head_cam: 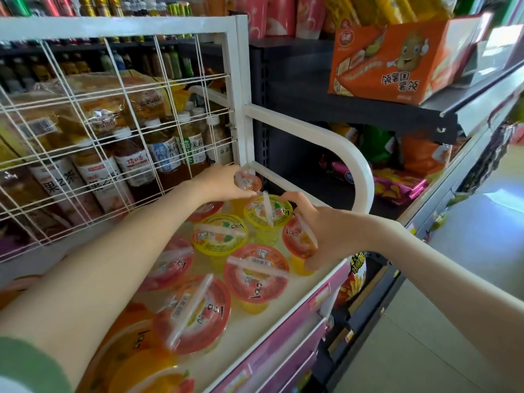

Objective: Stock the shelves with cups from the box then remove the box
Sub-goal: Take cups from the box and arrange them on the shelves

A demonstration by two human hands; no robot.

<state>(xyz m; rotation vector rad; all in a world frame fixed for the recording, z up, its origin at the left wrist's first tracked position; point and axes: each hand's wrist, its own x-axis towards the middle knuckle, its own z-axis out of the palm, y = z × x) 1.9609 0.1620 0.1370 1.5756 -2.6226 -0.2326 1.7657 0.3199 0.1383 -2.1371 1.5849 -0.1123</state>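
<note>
Left hand (224,182) grips a small red-lid cup (248,181) at the shelf's back corner, right against the white post (241,109). Right hand (320,231) holds a tilted red-lid cup (300,236) at the right end, fingers over the lid and thumb low on the body, near the curved rail (360,168). Two yellow-lid cups (268,211) stand between the hands. More cups (256,272) are packed along the shelf (249,330), with a bare strip by the pink front edge (289,330). Wire grid (113,123) closes the back. Orange carton (397,61) on the dark upper shelf.
</note>
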